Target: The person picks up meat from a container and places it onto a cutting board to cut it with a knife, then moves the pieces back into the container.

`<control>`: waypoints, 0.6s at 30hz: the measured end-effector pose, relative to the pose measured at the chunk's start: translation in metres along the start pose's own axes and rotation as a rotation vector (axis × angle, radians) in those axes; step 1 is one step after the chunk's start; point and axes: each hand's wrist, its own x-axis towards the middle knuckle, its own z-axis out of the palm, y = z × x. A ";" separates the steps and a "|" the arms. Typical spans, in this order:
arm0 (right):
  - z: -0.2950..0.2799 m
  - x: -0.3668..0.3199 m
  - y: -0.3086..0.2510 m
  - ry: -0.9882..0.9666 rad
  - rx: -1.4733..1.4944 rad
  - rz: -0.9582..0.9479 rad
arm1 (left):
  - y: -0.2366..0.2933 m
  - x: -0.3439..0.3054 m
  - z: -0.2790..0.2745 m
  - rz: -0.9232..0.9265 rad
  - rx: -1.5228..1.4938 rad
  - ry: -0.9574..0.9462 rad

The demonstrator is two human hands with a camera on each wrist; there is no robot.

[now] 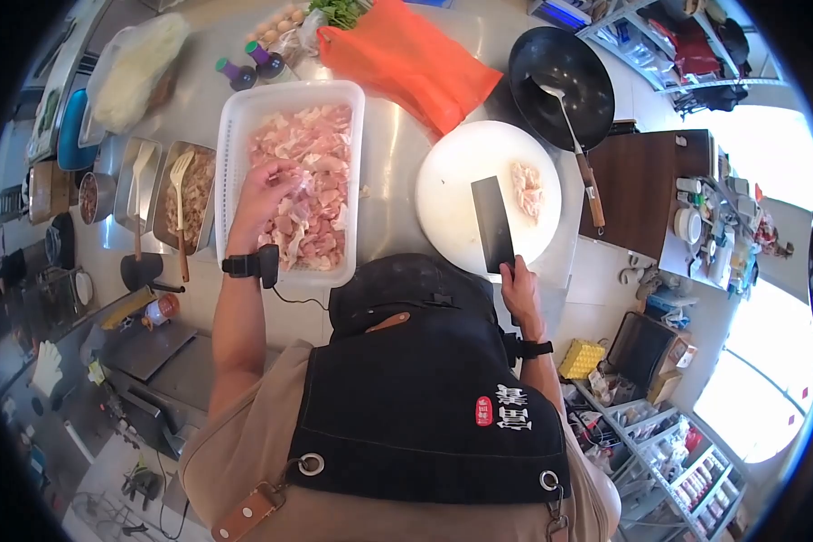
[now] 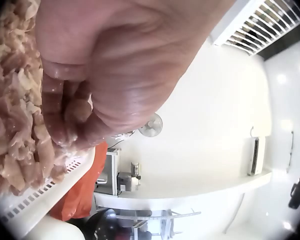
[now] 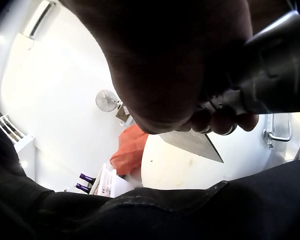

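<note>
A white slotted tray holds a heap of raw pink meat pieces. My left hand reaches into the heap, its fingers curled round pieces of meat. My right hand grips the handle of a dark cleaver, whose blade lies flat on the round white cutting board. A small pile of cut meat lies on the board to the right of the blade.
A black wok with a ladle sits behind the board. An orange bag lies beyond the tray. Metal pans with a spatula stand to the left, sauce bottles behind. Shelves stand at the lower right.
</note>
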 end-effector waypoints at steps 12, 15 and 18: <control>0.015 -0.004 0.008 0.007 0.050 0.022 | -0.032 0.017 -0.032 0.161 0.578 -0.005; 0.014 0.001 0.016 0.014 0.040 0.010 | -0.061 0.028 -0.021 0.328 0.959 0.097; 0.004 0.004 0.011 -0.039 0.010 0.043 | -0.067 0.038 -0.038 0.156 1.051 0.048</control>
